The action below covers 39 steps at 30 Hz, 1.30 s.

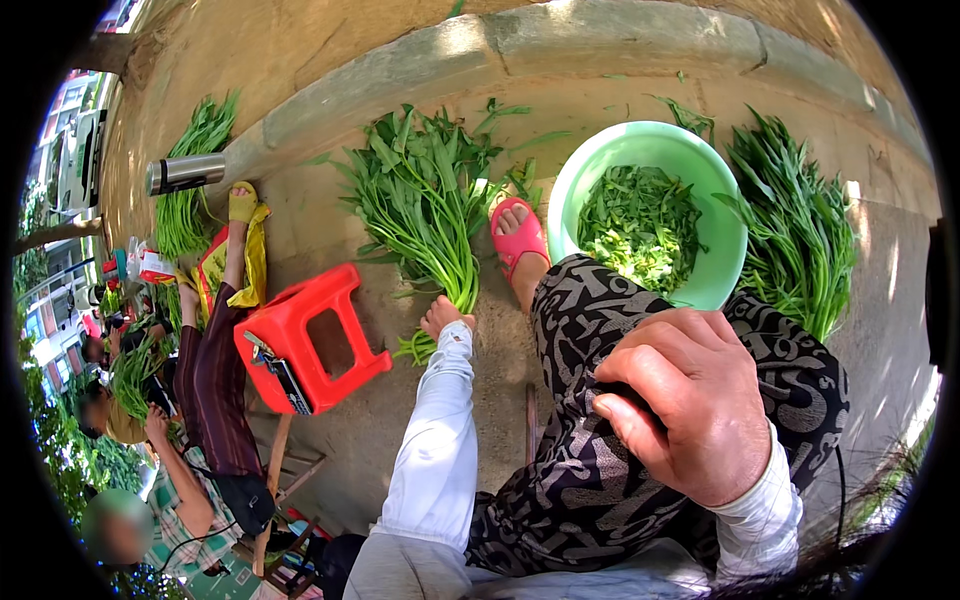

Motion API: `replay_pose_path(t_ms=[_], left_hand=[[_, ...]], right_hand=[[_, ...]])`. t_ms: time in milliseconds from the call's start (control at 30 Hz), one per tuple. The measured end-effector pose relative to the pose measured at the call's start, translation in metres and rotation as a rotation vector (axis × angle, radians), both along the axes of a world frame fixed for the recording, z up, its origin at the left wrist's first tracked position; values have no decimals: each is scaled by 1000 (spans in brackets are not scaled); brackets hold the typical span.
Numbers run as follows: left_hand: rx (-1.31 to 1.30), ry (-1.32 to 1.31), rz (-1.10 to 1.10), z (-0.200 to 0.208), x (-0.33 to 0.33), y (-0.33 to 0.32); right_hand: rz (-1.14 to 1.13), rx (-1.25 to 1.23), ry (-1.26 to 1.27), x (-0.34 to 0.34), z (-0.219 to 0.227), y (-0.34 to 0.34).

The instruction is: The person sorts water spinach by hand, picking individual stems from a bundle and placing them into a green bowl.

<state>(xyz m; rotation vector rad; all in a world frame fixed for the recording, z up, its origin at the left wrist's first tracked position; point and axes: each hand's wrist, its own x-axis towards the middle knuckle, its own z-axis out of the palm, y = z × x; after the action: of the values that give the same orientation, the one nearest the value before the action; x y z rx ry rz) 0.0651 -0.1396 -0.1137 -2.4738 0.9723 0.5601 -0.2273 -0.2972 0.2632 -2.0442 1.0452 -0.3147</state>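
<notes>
Greens [425, 215] at centre frame: bright green leaves, paler stems. Basin [715, 255] at upper right: mint green, holding chopped green leaves. Second bundle of greens [795, 225] at far right: darker green. Stool [305, 335] at left centre: solid red. Trousers [600, 440] at lower centre: black with a grey swirling print. Sleeve [440, 440] at lower centre: plain white. Sandal [522, 240] beside the basin: pink. Flask [185, 173] at upper left: silver with a black end. Bag [250, 262] at left: yellow. Ground [330, 60]: tan and grey.
</notes>
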Motion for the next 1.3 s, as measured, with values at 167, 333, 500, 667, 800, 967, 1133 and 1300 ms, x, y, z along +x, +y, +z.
replay_pose_path(t_ms=[167, 333, 500, 667, 800, 967, 1133, 1300], left_hand=[[83, -25, 101, 18, -22, -16], [204, 40, 134, 15, -11, -24], [102, 99, 42, 11, 6, -16], [51, 357, 102, 22, 36, -8], [-28, 598, 122, 33, 60, -7], [-131, 693, 143, 58, 92, -1], [-206, 843, 179, 119, 101, -30], [-469, 1065, 254, 195, 116, -60]], right_hand=[[4, 6, 5, -3, -3, 1], [37, 14, 19, -3, 1, -2], [13, 12, -4, -6, -2, -2], [-7, -70, -50, -7, -8, 4], [-16, -83, -45, -8, -8, 7], [8, -77, -77, -5, -2, 9], [-16, -113, -90, -7, 0, 12], [-68, -143, -181, -12, -9, 17]])
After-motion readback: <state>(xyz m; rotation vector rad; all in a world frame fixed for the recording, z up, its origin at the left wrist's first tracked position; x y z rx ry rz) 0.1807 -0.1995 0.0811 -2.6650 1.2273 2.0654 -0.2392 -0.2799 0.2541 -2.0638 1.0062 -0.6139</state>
